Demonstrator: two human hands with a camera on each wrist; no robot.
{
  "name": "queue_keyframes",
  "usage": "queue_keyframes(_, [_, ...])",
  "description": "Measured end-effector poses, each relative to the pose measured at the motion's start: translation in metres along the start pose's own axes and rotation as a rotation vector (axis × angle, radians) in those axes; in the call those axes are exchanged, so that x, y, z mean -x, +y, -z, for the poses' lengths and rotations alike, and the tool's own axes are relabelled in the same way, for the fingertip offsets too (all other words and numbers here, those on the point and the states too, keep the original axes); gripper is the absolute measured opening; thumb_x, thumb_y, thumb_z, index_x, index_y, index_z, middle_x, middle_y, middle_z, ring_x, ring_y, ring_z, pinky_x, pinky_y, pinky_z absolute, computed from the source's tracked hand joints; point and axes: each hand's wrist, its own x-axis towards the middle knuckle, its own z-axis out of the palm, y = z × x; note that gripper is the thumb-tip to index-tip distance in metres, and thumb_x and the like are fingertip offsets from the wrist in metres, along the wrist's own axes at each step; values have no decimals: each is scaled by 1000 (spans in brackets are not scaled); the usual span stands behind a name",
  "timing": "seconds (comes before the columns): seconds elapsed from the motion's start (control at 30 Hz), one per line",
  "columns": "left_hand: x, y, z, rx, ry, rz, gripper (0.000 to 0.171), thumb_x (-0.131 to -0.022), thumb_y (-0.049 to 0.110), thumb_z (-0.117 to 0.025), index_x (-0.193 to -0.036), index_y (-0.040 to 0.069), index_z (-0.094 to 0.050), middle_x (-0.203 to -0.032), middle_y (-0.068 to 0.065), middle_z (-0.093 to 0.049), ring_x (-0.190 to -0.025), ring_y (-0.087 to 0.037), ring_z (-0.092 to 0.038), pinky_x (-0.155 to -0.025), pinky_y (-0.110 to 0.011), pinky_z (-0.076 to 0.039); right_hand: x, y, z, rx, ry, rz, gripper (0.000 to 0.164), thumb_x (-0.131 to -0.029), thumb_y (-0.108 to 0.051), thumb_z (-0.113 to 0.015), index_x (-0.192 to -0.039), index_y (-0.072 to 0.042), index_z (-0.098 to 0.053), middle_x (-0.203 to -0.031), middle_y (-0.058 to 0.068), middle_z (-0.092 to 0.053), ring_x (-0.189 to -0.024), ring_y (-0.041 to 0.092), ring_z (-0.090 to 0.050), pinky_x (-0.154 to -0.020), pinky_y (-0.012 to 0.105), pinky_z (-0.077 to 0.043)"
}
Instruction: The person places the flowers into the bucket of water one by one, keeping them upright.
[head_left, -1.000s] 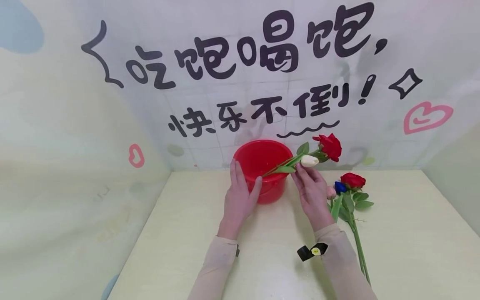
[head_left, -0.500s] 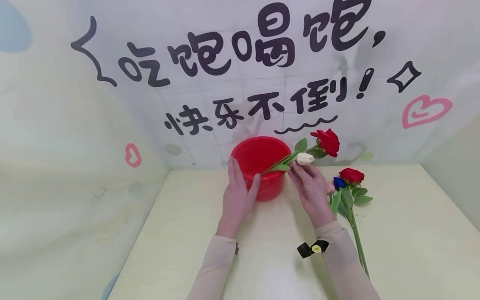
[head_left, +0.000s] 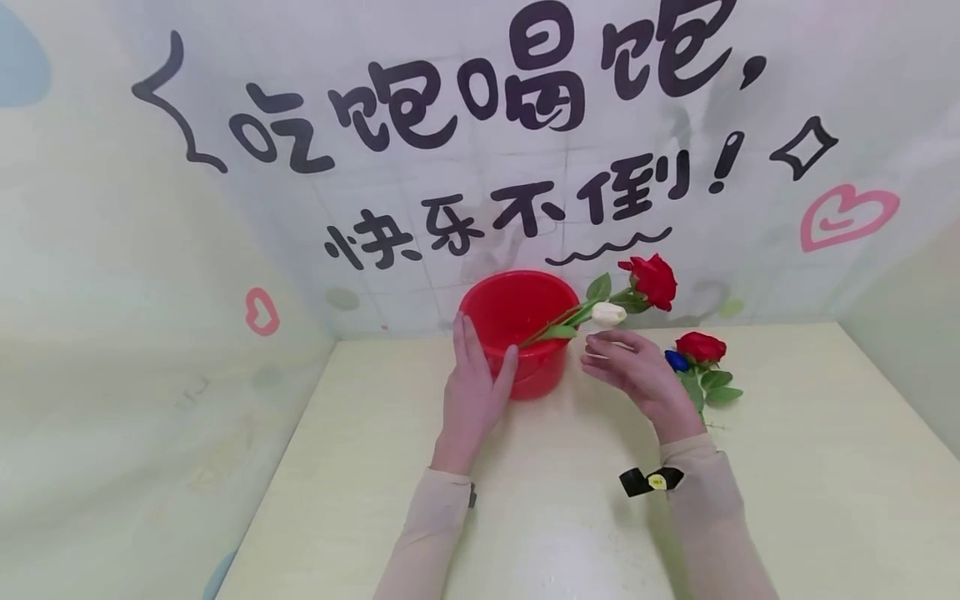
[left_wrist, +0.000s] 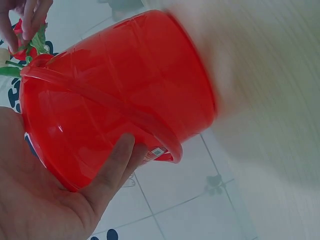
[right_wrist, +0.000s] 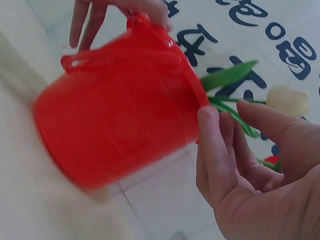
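A red plastic bucket point(head_left: 538, 379) stands upright on the table against the back wall. My left hand point(head_left: 474, 400) rests along its left side, fingers straight against the wall and thumb towards the front. In the left wrist view, the fingertips point(left_wrist: 117, 160) lie near the bucket's handle point(left_wrist: 107, 102). A red rose point(head_left: 655, 282) and a white tulip point(head_left: 608, 314) lean over the right rim, their stems inside the bucket. My right hand point(head_left: 641, 379) is just right of the bucket, below the tulip, its fingers loosely bent and holding nothing.
Behind my right hand, another red rose point(head_left: 701, 347) and a blue bud point(head_left: 676, 360) with green leaves point(head_left: 720, 393) lie on the table point(head_left: 787, 483); their stems are hidden by the right arm. A wall sheet point(head_left: 420, 183) with black lettering closes off the back.
My right hand has let go of the rose and tulip and drawn back to the right. The left hand stays on the bucket. The head view has shifted slightly.
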Motion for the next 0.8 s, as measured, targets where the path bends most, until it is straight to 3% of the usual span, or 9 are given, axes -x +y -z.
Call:
queue_keyframes(0.2, [-1, -1, 1, -11, 2, -7, 103, -100, 51, -66, -170, 9, -5, -168, -12, -28, -95, -26, -71, -90, -44, -63, 4, -5, 18, 124, 3, 5, 40, -105, -22, -69, -134, 2, -57, -106, 1, -75, -93, 16, -77, -86, 31, -62])
queue_keyframes(0.4, [-2, 0, -2, 21, 8, -9, 103, -99, 51, -68, -170, 10, -5, -167, -11, -31, -101, -28, -71, -90, -45, -63, 7, -12, 38, 222, 36, -6, 56, -105, -30, -68, -145, 7, -54, -102, -1, -77, -86, 13, -78, -81, 27, -62])
queue_keyframes(0.57, [0, -1, -2, 15, -2, 9, 103, -99, 51, -67, -170, 10, -4, -166, -12, -32, -96, -26, -71, -90, -44, -63, 9, -14, 49, 302, 60, -44, 65, -104, -36, -68, -149, 8, -51, -101, 0, -78, -83, 13, -78, -81, 27, -63])
queue_keyframes(0.8, [0, 1, 0, 9, 6, -8, 102, -100, 51, -66, -170, 10, -5, -167, -12, -30, -91, -26, -72, -89, -44, -63, 16, -12, 64, 544, 129, -61, 66, -104, -45, -66, -139, 10, -56, -109, 15, -76, -86, 21, -78, -81, 31, -64])
